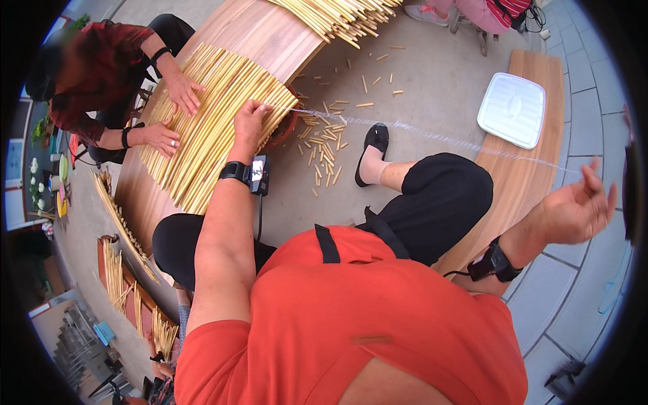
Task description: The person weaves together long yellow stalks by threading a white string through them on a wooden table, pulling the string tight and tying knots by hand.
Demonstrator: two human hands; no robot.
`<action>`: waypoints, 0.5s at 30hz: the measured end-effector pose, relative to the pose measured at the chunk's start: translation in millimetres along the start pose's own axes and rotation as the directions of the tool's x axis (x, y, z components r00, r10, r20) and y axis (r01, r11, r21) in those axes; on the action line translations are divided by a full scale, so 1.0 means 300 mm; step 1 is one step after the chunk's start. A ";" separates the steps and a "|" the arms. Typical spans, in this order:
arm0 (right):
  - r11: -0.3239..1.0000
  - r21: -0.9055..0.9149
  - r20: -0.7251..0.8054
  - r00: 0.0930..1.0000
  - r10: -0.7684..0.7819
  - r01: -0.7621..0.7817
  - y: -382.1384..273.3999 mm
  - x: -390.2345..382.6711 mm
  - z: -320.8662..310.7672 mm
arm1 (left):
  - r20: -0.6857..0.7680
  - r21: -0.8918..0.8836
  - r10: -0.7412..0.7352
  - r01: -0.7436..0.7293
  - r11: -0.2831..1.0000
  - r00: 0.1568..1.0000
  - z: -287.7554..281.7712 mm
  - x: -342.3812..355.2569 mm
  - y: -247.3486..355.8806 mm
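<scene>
A thin, clear string stretches from the edge of a row of yellow reed-like stalks across to my far right. At the stalks' cut ends my left hand is closed in a pinch on the string. My right hand, raised out at the right, pinches the string's other end with the remaining fingers curled loosely. The stalks lie side by side on a wooden table. Across from me a co-worker's two hands lie flat on the stalks.
More stalks are stacked at the table's far end. Short cut pieces litter the floor beside a reddish bucket, partly hidden under the stalks. A white lidded box sits on a wooden bench at right. Bundled stalks stand lower left.
</scene>
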State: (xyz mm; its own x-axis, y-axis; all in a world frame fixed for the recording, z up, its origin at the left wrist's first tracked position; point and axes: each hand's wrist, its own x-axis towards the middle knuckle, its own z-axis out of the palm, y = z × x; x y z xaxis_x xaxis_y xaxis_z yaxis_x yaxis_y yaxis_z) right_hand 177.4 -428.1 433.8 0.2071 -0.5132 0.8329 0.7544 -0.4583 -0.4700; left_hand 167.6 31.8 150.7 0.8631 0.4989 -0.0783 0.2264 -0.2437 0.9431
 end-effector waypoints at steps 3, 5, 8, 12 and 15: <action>0.883 -0.055 0.336 0.824 0.456 -0.466 0.064 -0.079 -0.063 | 0.089 -0.203 -0.106 0.123 0.972 0.990 -0.024 -0.017 0.025; 0.715 -0.103 0.490 0.590 0.641 -0.691 0.078 -0.199 -0.027 | 0.102 -0.289 -0.092 0.118 0.950 0.991 -0.022 -0.023 0.025; 0.493 -0.405 0.677 0.111 0.728 -0.770 0.012 -0.400 0.107 | 0.067 -0.361 -0.081 0.100 0.927 0.994 -0.050 -0.033 -0.009; 0.440 -0.608 0.771 -0.358 0.527 -0.661 0.039 -0.752 0.269 | 0.051 -0.461 -0.074 0.089 0.883 0.996 -0.021 -0.057 -0.023; 0.368 -0.759 0.649 -0.579 0.494 -0.537 0.041 -1.027 0.366 | 0.000 -0.418 -0.011 0.009 0.908 1.000 -0.003 -0.067 -0.053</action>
State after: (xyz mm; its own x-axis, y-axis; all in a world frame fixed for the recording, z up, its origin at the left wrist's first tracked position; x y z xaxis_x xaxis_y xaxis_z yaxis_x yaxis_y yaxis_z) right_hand 191.4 -195.9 203.5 0.6563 0.5419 -0.5250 -0.3067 -0.4441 -0.8418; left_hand 146.3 26.3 137.6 0.8605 0.5018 -0.0881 0.0251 0.1309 0.9911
